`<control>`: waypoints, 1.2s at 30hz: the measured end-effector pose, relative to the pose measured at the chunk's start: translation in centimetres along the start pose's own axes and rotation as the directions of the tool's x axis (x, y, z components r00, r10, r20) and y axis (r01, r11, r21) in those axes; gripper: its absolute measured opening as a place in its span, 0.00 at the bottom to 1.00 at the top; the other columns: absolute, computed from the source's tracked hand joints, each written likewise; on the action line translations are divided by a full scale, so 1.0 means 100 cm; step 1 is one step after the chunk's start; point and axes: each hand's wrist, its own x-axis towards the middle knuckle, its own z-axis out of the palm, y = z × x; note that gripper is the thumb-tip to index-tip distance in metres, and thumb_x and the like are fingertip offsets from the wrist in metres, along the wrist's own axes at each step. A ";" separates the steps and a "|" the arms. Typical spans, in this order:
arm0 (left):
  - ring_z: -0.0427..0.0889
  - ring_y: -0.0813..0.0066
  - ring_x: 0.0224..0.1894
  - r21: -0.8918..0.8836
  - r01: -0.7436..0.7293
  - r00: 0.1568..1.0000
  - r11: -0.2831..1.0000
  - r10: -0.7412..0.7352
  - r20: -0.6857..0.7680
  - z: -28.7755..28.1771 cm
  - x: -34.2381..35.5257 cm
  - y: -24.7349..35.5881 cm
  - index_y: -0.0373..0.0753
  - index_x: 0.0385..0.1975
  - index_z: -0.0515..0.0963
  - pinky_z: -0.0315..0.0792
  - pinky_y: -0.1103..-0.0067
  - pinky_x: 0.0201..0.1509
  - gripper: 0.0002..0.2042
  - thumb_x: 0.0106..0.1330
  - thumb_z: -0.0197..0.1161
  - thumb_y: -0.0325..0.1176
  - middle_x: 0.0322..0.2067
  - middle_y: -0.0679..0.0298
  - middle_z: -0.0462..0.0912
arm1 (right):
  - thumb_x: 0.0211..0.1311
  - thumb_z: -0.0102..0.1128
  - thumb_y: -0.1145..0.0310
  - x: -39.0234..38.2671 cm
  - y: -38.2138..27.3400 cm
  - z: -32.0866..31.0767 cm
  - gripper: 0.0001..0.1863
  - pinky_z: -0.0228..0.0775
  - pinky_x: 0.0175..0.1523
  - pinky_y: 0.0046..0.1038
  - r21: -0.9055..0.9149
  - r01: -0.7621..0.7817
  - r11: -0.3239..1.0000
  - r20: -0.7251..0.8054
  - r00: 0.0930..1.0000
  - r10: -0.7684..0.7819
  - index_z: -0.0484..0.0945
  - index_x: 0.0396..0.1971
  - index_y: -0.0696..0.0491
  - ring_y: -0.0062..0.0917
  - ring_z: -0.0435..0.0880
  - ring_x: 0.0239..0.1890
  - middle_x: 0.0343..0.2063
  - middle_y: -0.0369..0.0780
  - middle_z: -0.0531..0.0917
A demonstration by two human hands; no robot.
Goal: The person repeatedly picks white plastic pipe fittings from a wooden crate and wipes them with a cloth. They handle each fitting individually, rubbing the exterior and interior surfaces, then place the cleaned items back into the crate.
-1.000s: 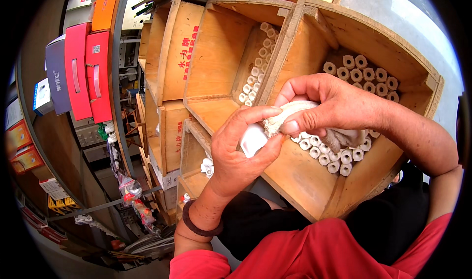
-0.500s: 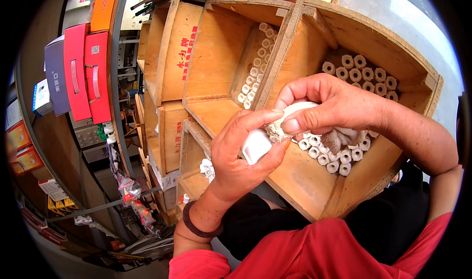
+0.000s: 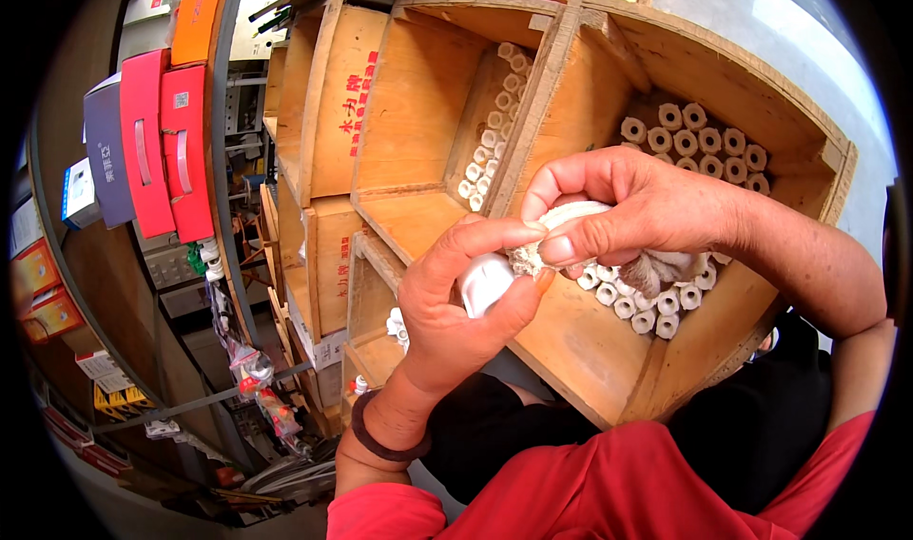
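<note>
A smooth white part (image 3: 483,284) sits in my left hand (image 3: 436,298), whose fingers and thumb close round its far end. Its other end is covered by cloth and fingers, so its full shape cannot be made out. My right hand (image 3: 656,202) pinches a frayed off-white cloth (image 3: 573,213) against that end, with thumb on top. A greyish fold of the cloth hangs below the right palm. The fingertips of both hands meet at the cloth. Both hands are held above the near wooden box.
Below my hands, a wooden box (image 3: 594,374) holds several white nut-shaped pieces (image 3: 709,141). Another wooden box (image 3: 404,219) beside it has more white pieces (image 3: 495,120) along one side. At left stands a shelf with red cartons (image 3: 187,155) and hanging packets (image 3: 252,369).
The white part has turned in my left hand and now shows a more rounded face. My left hand has shifted slightly left; the right still pinches the cloth.
</note>
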 end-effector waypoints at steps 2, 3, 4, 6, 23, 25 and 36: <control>0.76 0.85 0.33 -0.129 0.054 0.998 0.990 -0.057 -0.022 0.000 0.000 -0.006 0.35 0.43 0.79 0.69 0.87 0.35 0.16 0.53 0.69 0.19 0.32 0.68 0.80 | 0.61 0.67 0.65 0.001 0.000 -0.001 0.14 0.63 0.29 0.11 -0.027 -0.008 1.000 -0.006 1.000 0.008 0.76 0.43 0.53 0.08 0.74 0.29 0.29 0.29 0.79; 0.76 0.85 0.34 -0.174 0.094 0.995 0.980 -0.100 -0.026 0.000 0.000 -0.006 0.35 0.43 0.78 0.70 0.87 0.36 0.16 0.54 0.68 0.20 0.33 0.67 0.81 | 0.61 0.67 0.65 0.001 0.000 -0.001 0.15 0.64 0.29 0.12 -0.041 -0.012 0.999 -0.011 1.000 0.012 0.76 0.43 0.53 0.08 0.74 0.30 0.30 0.29 0.79; 0.76 0.85 0.34 -0.219 0.133 0.989 0.967 -0.142 -0.028 0.001 0.000 -0.006 0.35 0.43 0.78 0.70 0.87 0.37 0.15 0.55 0.68 0.20 0.34 0.67 0.81 | 0.60 0.67 0.64 0.001 0.002 0.000 0.15 0.66 0.32 0.13 -0.048 0.051 0.998 -0.014 0.999 -0.052 0.76 0.43 0.53 0.09 0.75 0.31 0.30 0.30 0.80; 0.77 0.85 0.36 -0.323 0.188 0.978 0.928 -0.205 -0.019 0.003 0.001 -0.005 0.35 0.43 0.78 0.71 0.87 0.39 0.13 0.58 0.67 0.21 0.36 0.66 0.81 | 0.60 0.68 0.62 0.002 0.005 0.002 0.15 0.69 0.38 0.15 -0.064 0.179 0.982 -0.024 0.983 -0.180 0.76 0.41 0.54 0.12 0.78 0.34 0.30 0.32 0.81; 0.83 0.69 0.36 -0.589 0.365 0.919 0.721 -0.379 0.107 0.000 0.003 -0.010 0.36 0.44 0.77 0.78 0.76 0.39 0.12 0.61 0.64 0.26 0.38 0.54 0.82 | 0.64 0.63 0.64 -0.003 0.001 -0.002 0.12 0.72 0.37 0.22 -0.461 0.307 0.832 -0.007 0.937 -0.350 0.76 0.39 0.56 0.15 0.79 0.34 0.29 0.34 0.82; 0.83 0.68 0.37 -0.570 0.370 0.920 0.733 -0.373 0.117 0.001 0.004 -0.010 0.36 0.49 0.75 0.78 0.76 0.41 0.16 0.60 0.65 0.26 0.40 0.53 0.82 | 0.64 0.63 0.65 -0.001 0.001 -0.004 0.11 0.72 0.38 0.21 -0.319 0.267 0.909 -0.021 0.957 -0.288 0.76 0.38 0.56 0.14 0.79 0.34 0.30 0.33 0.81; 0.79 0.77 0.37 -0.047 -0.085 0.995 0.995 0.088 0.054 0.002 0.006 -0.007 0.37 0.52 0.76 0.73 0.82 0.40 0.28 0.48 0.74 0.21 0.40 0.62 0.81 | 0.64 0.62 0.66 0.002 0.004 -0.011 0.09 0.59 0.27 0.13 0.134 0.023 0.991 0.097 0.995 -0.036 0.77 0.38 0.56 0.11 0.73 0.26 0.28 0.35 0.81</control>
